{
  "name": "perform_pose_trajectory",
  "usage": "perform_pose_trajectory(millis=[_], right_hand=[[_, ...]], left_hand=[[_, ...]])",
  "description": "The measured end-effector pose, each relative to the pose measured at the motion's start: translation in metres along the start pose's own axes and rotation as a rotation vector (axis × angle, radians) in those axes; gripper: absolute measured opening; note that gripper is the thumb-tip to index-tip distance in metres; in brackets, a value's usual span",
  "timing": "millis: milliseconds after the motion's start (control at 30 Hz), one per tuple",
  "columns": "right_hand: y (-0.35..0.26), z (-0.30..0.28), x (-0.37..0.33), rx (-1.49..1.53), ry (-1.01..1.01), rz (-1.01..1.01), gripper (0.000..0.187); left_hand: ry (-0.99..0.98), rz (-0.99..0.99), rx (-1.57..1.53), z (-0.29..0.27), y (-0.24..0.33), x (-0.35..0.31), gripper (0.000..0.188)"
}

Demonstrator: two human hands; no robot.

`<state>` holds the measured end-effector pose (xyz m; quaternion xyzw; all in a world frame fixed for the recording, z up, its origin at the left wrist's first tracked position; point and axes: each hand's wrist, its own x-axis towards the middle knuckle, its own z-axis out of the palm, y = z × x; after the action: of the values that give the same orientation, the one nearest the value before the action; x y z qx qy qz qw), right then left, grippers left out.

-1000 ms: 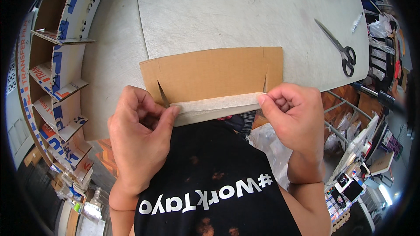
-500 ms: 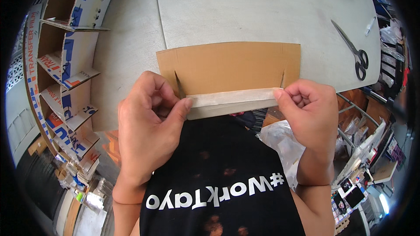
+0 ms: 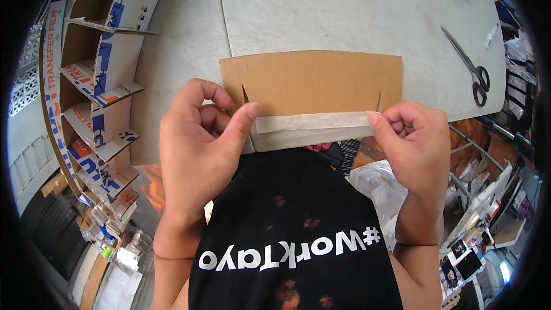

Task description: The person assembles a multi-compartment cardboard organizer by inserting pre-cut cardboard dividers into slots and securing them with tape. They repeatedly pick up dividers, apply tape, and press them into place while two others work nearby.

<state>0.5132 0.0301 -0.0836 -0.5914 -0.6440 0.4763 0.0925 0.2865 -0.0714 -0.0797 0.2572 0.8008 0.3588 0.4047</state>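
Pale strip (image 3: 313, 122) along the brown cardboard's near edge, apparently gripped at one end only.
The left hand (image 3: 201, 143) is half open, thumb and forefinger parted, with nothing seen to be held; the strip's left end, just beside the thumb, could be skewed if brushed. Between the hands, the brown cardboard (image 3: 321, 83) is laid on the table (image 3: 298, 11); it could be torn at its two slits (image 3: 245, 93) if pressed unevenly. By the nearly closed right hand (image 3: 413, 140), the strip's right end appears pinched; if tugged, wrinkles could be caused. Scissors (image 3: 472, 66) are placed farther right.
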Motion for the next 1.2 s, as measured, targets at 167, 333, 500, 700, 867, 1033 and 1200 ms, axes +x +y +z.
perform_pose_trajectory(millis=[167,333,500,700,867,1033,1200], right_hand=[[0.001,0.002,0.001,-0.032,0.022,-0.015,0.016],[0.004,-0.001,0.001,-0.059,0.045,-0.084,0.016],[-0.001,-0.004,0.001,-0.067,-0.003,-0.05,0.017],[-0.003,-0.003,0.001,-0.047,0.008,-0.05,0.017],[0.005,-0.004,0.001,-0.032,0.022,-0.123,0.016],[0.004,-0.01,0.004,-0.156,-0.009,-0.189,0.018],[0.003,-0.001,-0.012,-0.083,0.273,-0.391,0.014]], left_hand=[[0.026,0.136,0.334,0.007,-0.002,-0.001,0.032],[0.028,0.141,0.328,0.012,0.0,0.0,0.03],[0.041,0.584,0.514,0.018,0.004,-0.009,0.019],[-0.098,1.077,0.751,0.057,0.001,-0.009,0.048],[-0.023,1.154,0.771,0.062,-0.005,-0.002,0.032],[-0.207,1.104,0.608,0.06,-0.011,0.0,0.032],[-0.213,1.227,0.661,0.046,-0.007,0.0,0.046]])
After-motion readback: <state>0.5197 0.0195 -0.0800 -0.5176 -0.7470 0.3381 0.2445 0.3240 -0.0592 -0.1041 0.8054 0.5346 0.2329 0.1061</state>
